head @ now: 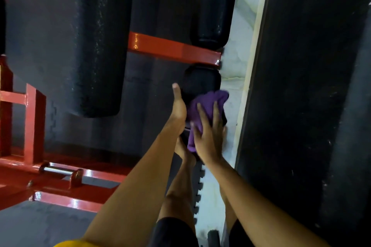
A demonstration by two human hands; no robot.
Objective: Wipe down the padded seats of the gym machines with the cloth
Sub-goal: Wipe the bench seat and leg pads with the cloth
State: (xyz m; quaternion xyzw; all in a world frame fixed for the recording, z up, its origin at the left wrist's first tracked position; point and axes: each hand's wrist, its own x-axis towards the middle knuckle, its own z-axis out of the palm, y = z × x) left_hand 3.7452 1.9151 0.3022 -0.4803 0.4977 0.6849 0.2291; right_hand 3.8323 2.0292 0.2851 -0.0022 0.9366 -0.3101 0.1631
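On the lower black roller pad, the purple cloth lies bunched under the right hand, whose spread, straight fingers press it down. Soft, light and limp, the cloth probably handles best wadded under the palm. The left hand braces the pad's side, fingers hidden; whether it grips cannot be told.

Floor: dark interlocking rubber mat tiles, jigsaw-toothed edge exposed. Beside it, a pale marbled floor strip, bordered by a cream edging strip. Right: black speckled panel. Left: red steel frame, glossy, with chrome pin. Lighting dim.
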